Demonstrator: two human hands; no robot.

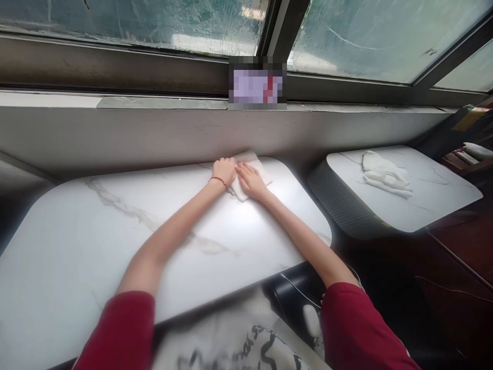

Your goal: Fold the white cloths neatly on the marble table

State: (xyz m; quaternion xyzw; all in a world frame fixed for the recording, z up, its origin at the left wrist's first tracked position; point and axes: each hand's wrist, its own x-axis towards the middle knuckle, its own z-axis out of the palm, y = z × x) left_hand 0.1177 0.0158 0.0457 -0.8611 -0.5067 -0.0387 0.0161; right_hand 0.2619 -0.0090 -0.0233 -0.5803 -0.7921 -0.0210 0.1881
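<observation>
A white cloth (252, 174) lies flat on a white, marble-patterned surface (115, 231), at about 12 o'clock from the person, right at the far edge where the surface meets the wall below a window. Both arms stretch fully forward to reach it.

The left hand (224, 170) rests on the cloth's left edge with its fingers curled under, pressing down rather than gripping. A thin red bracelet (218, 180) circles that wrist. The right hand (249, 180) lies open and flat on the middle of the cloth, palm down, fingers pointing toward 11 o'clock. The two hands are just beside each other, almost touching. Pressing with a flat palm and a curled hand would keep the cloth spread against the smooth top and stop it sliding.

The surface is a long table with rounded corners and grey veins. Red sleeves (123, 329) cover the upper arms at 6 o'clock.

At 2 o'clock, well apart, stands a second table (431, 200) of the same pattern, with a crumpled white cloth (385, 174) lying on it.

Beyond both, at 12 o'clock, a grey wall rises to a ledge and a dark-framed window (277, 31) with dirty glass. A blurred-out object sits on the ledge. The floor at 3 o'clock looks dark red.
</observation>
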